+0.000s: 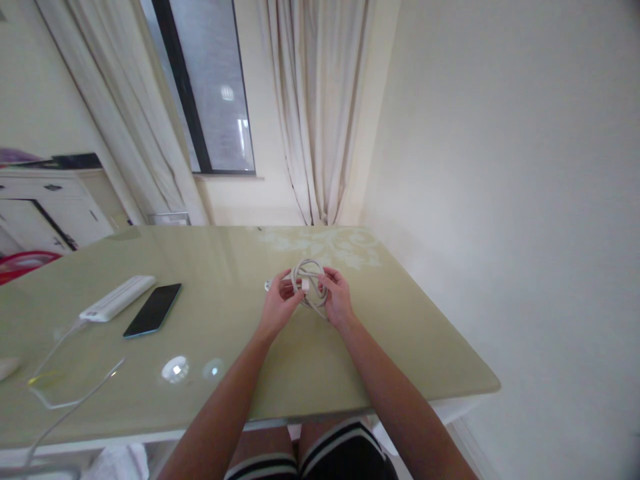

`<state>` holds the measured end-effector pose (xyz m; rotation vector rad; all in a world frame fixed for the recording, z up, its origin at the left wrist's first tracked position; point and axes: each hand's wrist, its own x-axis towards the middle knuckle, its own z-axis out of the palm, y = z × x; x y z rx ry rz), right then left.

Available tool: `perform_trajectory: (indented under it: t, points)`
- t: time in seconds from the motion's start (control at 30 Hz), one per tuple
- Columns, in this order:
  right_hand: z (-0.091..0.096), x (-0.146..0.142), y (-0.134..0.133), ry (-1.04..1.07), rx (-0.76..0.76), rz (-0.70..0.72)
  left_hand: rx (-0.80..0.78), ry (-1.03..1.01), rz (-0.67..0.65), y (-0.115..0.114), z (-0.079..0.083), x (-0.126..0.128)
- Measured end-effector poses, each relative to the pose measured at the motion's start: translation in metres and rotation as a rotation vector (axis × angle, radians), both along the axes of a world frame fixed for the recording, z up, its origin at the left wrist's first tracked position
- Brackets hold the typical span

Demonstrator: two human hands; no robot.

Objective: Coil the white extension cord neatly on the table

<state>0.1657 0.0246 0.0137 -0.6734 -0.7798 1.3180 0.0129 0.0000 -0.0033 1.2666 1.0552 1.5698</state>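
A pale cable (311,264) is wound into a loose coil just above the table, in the middle of the view. My left hand (281,301) grips the coil's left side, its thumb by a small white block at the cable's end (305,285). Fingers of my right hand (338,297) are closed on the right side of the loops. Another white end piece (268,285) pokes out left of my left hand. A short length of cable hangs down between the hands. My palms hide part of the coil.
A white power bank (119,299) with a white cord (59,343) lies at the left, beside a dark-screened phone (153,311). The glossy green table (410,347) meets a wall (525,233) along its right. Lamp reflections show near its front edge.
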Motion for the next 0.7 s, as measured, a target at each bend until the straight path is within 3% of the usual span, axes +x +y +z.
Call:
perform_trajectory:
  t: [0.13,0.2,0.33,0.43,0.57,0.7]
  points:
    - [-0.004,0.000,0.001,-0.067,0.012,-0.032,-0.013,-0.065,-0.059,-0.005,0.004,0.001]
    - [-0.006,0.001,0.000,-0.210,0.057,-0.033,-0.029,-0.101,-0.043,-0.006,0.004,0.002]
    - [-0.007,0.004,-0.004,-0.678,0.330,-0.013,-0.080,-0.221,0.038,-0.004,0.002,0.001]
    - [-0.006,0.006,-0.006,-0.881,0.463,-0.014,-0.107,-0.404,0.095,0.000,0.002,-0.003]
    - [-0.002,0.009,-0.004,-0.895,0.468,-0.067,-0.138,-0.525,0.173,0.007,0.003,-0.012]
    - [0.003,0.020,0.002,-0.698,0.314,-0.329,-0.196,-0.435,0.227,0.011,0.002,-0.024]
